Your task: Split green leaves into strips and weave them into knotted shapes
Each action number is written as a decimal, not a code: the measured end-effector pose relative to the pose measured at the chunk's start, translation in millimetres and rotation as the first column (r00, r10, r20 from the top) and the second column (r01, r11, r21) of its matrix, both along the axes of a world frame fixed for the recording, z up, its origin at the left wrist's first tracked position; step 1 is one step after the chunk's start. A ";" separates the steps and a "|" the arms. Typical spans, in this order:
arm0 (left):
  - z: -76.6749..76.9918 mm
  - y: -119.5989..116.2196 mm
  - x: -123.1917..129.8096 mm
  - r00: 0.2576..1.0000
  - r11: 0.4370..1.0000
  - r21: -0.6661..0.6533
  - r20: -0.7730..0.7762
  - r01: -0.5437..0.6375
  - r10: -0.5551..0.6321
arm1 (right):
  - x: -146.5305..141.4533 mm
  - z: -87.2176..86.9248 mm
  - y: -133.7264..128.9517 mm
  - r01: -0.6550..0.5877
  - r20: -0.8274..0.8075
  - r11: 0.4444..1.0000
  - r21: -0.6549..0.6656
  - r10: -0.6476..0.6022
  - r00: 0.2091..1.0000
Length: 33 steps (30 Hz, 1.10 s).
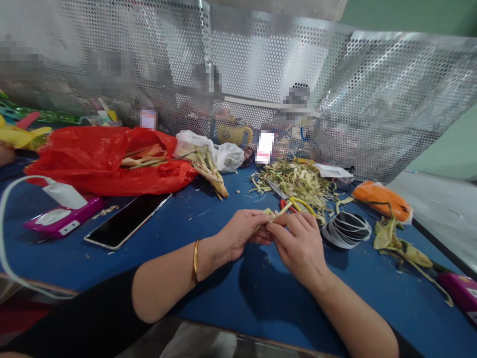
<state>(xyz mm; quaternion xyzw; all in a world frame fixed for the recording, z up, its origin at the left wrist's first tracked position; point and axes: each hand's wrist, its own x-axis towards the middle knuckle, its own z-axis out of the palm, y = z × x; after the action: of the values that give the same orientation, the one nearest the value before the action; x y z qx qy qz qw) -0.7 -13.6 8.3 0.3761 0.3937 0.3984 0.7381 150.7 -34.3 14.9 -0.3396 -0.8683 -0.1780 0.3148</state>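
A thin pale green strip of leaf or husk (282,212) is pinched between the fingertips of both hands, low over the blue table. My left hand (242,233), with a gold bangle at the wrist, has its fingers closed on the strip's left part. From the right, my right hand (300,243) grips the same strip with thumb and fingers. Just beyond my fingers lie scissors with red and yellow handles (303,203), their tip against a heap of shredded strips (298,179). Right of my right hand is a dark spool wound with white cord (346,229).
A red plastic bag (85,159) holds dried husks; more husks (212,179) lie beside it. A dark phone (128,221) and a purple power strip (63,219) are at left. An orange packet (383,199) and dry leaves (404,246) lie right. A perforated metal screen (261,59) stands behind.
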 end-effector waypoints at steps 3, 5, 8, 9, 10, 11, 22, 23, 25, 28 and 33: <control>-1.6 -0.1 0.4 0.998 1.000 0.018 0.068 -0.010 0.009 | -5.1 -2.2 -2.8 -0.060 0.190 0.996 0.066 0.046 0.981; -2.8 -0.8 1.0 0.995 1.000 0.007 0.093 -0.019 0.019 | -8.9 -4.9 -4.4 -0.066 0.308 0.994 0.088 0.036 0.951; -4.3 -1.9 2.0 0.995 1.000 0.002 0.099 -0.012 0.012 | -12.9 -8.7 -5.7 -0.050 0.383 0.993 0.111 0.003 0.924; -4.5 -2.0 2.1 0.995 1.000 0.008 0.100 -0.003 0.002 | -13.6 -9.4 -5.8 -0.048 0.386 0.992 0.114 0.000 0.922; -4.4 -2.0 2.0 0.995 1.000 0.014 0.101 0.007 -0.008 | -13.9 -9.7 -5.7 -0.048 0.370 0.992 0.113 0.003 0.929; -4.2 -1.6 1.7 0.995 1.000 0.018 0.098 0.010 -0.012 | -13.9 -9.6 -5.4 -0.043 0.326 0.994 0.102 0.008 0.945; 0.6 5.3 -3.3 1.000 1.000 -0.023 0.021 -0.011 0.011 | -0.5 -14.8 14.6 -0.089 -0.594 0.748 -0.657 -0.442 0.672; 1.1 4.8 -2.9 1.000 1.000 -0.023 0.003 -0.018 0.018 | -0.8 -15.9 15.4 -0.133 -0.598 0.700 -0.702 -0.477 0.644; 2.2 3.5 -1.8 0.999 0.999 -0.018 -0.043 -0.031 0.031 | -2.4 -17.1 16.1 -0.235 -0.608 0.604 -0.761 -0.540 0.582; 3.8 3.1 -0.2 0.991 0.998 0.005 -0.117 -0.059 0.059 | -4.2 -16.9 16.7 -0.361 -0.607 0.490 -0.794 -0.604 0.517; 3.7 9.2 -2.5 0.969 0.975 -0.029 -0.121 -0.220 0.215 | 6.1 -11.5 18.7 -0.356 -0.632 0.551 -0.755 -0.465 0.619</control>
<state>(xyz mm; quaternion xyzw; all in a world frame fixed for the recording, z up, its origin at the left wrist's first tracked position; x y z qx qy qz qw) -3.2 -4.3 12.0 0.3376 0.4836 0.4459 0.6733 156.7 -15.6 3.3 -0.5172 -0.6001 0.4101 0.4518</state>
